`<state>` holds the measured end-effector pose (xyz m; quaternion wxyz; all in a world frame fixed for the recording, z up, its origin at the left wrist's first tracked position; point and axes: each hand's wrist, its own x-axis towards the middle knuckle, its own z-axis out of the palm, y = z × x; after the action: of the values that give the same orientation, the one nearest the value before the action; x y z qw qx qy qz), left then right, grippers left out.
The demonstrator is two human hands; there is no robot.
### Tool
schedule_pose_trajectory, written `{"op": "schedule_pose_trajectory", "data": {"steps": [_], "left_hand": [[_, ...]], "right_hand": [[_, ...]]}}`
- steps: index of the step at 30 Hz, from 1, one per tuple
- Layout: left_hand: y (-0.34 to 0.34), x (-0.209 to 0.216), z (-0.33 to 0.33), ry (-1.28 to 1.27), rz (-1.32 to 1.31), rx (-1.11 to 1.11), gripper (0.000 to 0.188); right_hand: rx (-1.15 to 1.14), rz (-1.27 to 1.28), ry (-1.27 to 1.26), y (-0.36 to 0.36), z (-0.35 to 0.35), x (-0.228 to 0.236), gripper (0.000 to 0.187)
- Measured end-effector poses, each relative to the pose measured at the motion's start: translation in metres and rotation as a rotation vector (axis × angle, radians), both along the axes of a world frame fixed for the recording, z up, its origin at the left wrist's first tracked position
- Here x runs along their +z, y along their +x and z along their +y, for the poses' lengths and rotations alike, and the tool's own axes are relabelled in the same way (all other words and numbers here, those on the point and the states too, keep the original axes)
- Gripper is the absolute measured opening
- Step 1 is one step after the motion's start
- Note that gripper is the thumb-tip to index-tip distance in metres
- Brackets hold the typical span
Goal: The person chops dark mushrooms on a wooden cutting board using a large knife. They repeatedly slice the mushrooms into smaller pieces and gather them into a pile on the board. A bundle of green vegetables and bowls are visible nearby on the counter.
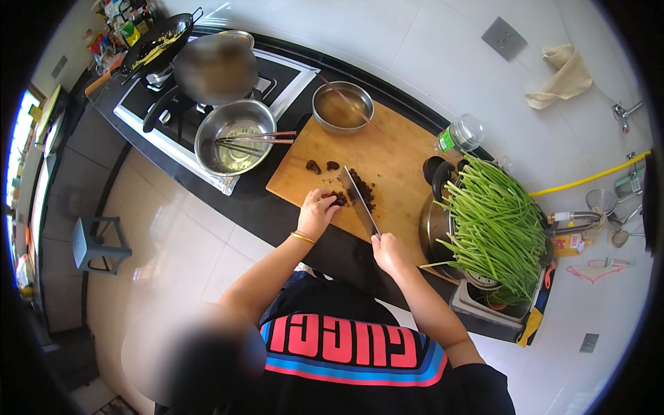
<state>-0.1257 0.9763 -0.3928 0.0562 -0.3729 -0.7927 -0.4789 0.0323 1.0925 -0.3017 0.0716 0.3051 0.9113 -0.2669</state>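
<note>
A wooden cutting board (408, 159) lies in front of me on the dark counter. My right hand (392, 253) grips a kitchen knife (359, 197), its blade resting among finely chopped dark brown bits (366, 185). Just left of the blade, my left hand (317, 213) has its fingers curled and pressed onto a dark brown food piece (339, 199), partly hidden by the fingertips. A few larger dark chunks (313, 167) sit farther back on the board. At the board's far left corner stands a metal bowl (317, 111) of brownish liquid with chopsticks (363, 116) across it.
Left of the board, a steel saucepan (200, 144) holds pale yellow contents and chopsticks. Behind it, a wok (187, 28) is on the stove (135, 104). Long green stalks (494, 228) heap over a pot (430, 232) at right, near a glass jar (469, 131). A stool (93, 243) stands on the floor.
</note>
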Motion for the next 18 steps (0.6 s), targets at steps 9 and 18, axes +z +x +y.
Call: {"op": "schedule_pose_trajectory", "data": {"steps": [9,18], "left_hand": [[-0.011,0.0,-0.016,-0.026,0.068,-0.054,0.023],[-0.013,-0.007,0.001,-0.033,0.047,-0.084,0.016]], "right_hand": [[0.048,-0.094,0.009,0.0,-0.005,-0.004,0.033],[0.042,-0.059,0.005,-0.001,0.0,0.01,0.031]]}}
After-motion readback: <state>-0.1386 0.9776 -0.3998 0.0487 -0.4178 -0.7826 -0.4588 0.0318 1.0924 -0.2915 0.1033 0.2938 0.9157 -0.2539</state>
